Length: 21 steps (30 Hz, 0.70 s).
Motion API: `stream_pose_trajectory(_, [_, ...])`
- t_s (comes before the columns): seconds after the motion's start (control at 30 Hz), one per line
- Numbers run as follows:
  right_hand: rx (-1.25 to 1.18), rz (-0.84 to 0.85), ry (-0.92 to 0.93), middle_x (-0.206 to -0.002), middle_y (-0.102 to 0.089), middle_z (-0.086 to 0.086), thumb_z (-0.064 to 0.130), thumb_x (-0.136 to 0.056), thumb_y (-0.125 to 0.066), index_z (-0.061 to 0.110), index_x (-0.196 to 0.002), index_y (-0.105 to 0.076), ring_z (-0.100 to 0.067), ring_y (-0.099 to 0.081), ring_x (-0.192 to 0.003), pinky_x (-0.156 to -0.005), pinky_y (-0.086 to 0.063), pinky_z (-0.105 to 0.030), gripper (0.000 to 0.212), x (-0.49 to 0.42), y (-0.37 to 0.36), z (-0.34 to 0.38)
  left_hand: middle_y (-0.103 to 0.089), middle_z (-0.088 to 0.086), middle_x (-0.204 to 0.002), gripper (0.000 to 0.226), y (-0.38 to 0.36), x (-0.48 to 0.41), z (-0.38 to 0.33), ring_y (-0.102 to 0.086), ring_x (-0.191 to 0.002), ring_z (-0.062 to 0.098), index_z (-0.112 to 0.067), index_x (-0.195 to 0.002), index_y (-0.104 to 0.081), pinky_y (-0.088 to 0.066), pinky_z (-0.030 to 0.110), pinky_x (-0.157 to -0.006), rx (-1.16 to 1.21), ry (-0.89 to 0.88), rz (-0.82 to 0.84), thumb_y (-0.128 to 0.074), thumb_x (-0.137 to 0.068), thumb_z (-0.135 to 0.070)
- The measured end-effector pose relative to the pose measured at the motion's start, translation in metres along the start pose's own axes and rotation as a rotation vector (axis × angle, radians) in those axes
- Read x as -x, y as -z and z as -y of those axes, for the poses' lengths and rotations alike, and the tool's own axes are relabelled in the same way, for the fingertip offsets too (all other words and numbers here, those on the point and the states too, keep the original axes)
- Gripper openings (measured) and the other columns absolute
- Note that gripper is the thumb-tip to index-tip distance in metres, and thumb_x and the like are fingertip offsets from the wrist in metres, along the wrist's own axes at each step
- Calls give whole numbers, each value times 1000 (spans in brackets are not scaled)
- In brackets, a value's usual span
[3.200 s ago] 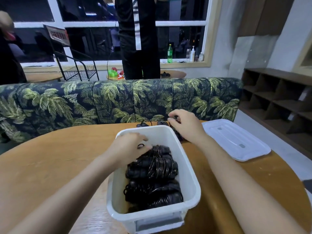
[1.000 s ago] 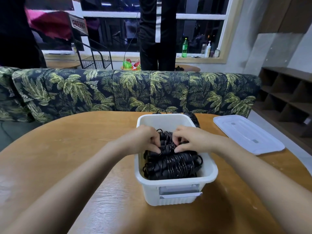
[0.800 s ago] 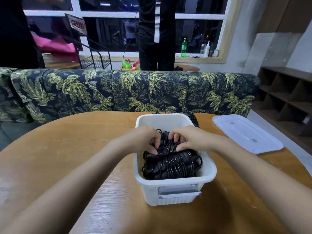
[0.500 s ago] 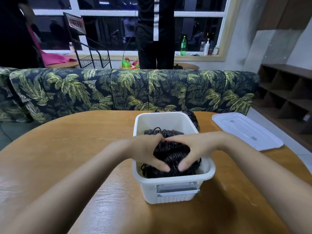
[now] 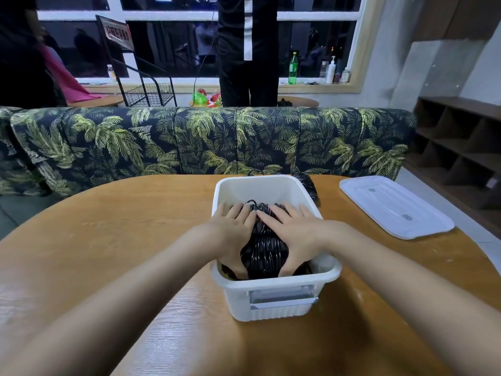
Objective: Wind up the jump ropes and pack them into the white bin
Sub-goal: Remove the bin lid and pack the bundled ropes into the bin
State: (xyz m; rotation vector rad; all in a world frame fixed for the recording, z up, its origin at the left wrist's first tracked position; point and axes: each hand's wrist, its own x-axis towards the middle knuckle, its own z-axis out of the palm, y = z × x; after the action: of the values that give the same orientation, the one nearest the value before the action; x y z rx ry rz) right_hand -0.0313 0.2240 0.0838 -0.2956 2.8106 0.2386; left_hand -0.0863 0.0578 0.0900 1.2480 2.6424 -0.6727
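A: What fills the white bin [image 5: 273,305]?
B: Wound black jump ropes [image 5: 264,251]. The left hand [image 5: 233,229] and right hand [image 5: 292,229] lie flat on them, fingers straight, pressing down and grasping nothing.
A: And past the bin?
B: Another coiled rope [image 5: 307,184] sits just behind its far right corner. The lid [image 5: 395,207] lies to its right, and a palm-print sofa [image 5: 189,142] stands behind.

A: How do the hands lie?
B: Palms down, side by side. The left hand [image 5: 233,232] and right hand [image 5: 294,232] have straight fingers pointing away, index fingers close together.
A: Thumbs?
B: Spread wide, angled back toward the body. Both forearms are bare and converge forward.
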Motion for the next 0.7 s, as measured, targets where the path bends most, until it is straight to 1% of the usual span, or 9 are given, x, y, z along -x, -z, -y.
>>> stream_pose_trajectory(0.07, [-23, 63, -36, -159, 24, -1, 75, -64, -69, 24, -148, 28, -31, 25, -145, -117, 8, -55, 138, -1, 6, -1, 21, 13, -157, 138, 5, -2, 0, 20, -145, 29, -3, -147, 23, 8, 51, -117, 40, 42, 73, -54, -65, -83])
stream_pose_trajectory(0.13, [-63, 95, -56, -158, 26, 1, 78, -65, -65, 23, -147, 29, -29, 29, -143, -116, 13, -55, 137, -2, 12, -4, 24, 13, -156, 133, 9, -6, 1, 22, -144, 29, -2, -145, 26, 10, 52, -116, 61, 76, 105, -42, -68, -87])
stream_pose_trajectory(0.3, [-19, 113, -94, -161, 20, -1, 83, -62, -62, 26, -148, 28, -30, 12, -148, -114, 11, -62, 137, -10, 4, 7, 15, 22, -156, 125, 3, -13, -6, 9, -146, 35, 2, -144, 24, 13, 57, -114, -83, 110, 236, -23, -73, -88])
stream_pose_trajectory(0.43, [-47, 78, -106, -161, 18, -2, 79, -63, -66, 28, -149, 24, -30, 7, -149, -114, 8, -63, 135, -9, 2, 6, 14, 21, -157, 126, 6, -14, -8, 9, -147, 34, 4, -146, 17, 12, 60, -113, -81, 99, 285, -24, -72, -89])
stream_pose_trajectory(0.5, [-99, 51, -81, -162, 15, -1, 78, -62, -66, 29, -151, 20, -28, 9, -149, -115, 9, -61, 133, -7, 1, 3, 1, 21, -158, 124, 13, -9, -1, 0, -147, 33, 3, -149, 6, 6, 54, -116, 18, 65, 226, -32, -73, -87])
stream_pose_trajectory(0.53, [-146, 42, -59, -162, 13, 0, 79, -64, -65, 28, -152, 17, -26, 10, -149, -115, 10, -59, 131, -3, 2, 1, -12, 19, -158, 115, 19, -6, 5, -9, -147, 31, 0, -151, -7, -1, 48, -118, 128, 17, 173, -38, -76, -82])
stream_pose_trajectory(0.6, [-266, -50, -16, -163, 1, 3, 77, -71, -60, 26, -155, 1, -20, 6, -149, -118, 10, -51, 115, 3, 10, -4, -37, 11, -148, 76, 27, -7, 20, -29, -141, 27, -11, -143, -37, -22, 34, -112, 432, -81, -14, -49, -88, -62])
stream_pose_trajectory(0.63, [-332, -179, -12, -162, -9, 6, 73, -77, -57, 26, -155, -12, -17, -3, -149, -119, 8, -46, 102, 5, 15, -7, -41, 9, -146, 62, 29, -9, 27, -33, -138, 27, -16, -139, -45, -28, 34, -109, 520, -65, -149, -51, -91, -55])
stream_pose_trajectory(0.7, [-412, -495, -116, -159, -24, 8, 64, -87, -53, 28, -149, -33, -15, -19, -146, -121, -2, -43, 75, 6, 22, -19, -32, 12, -151, 60, 24, -16, 35, -32, -137, 31, -21, -141, -42, -29, 43, -110, 517, 132, -378, -51, -91, -53])
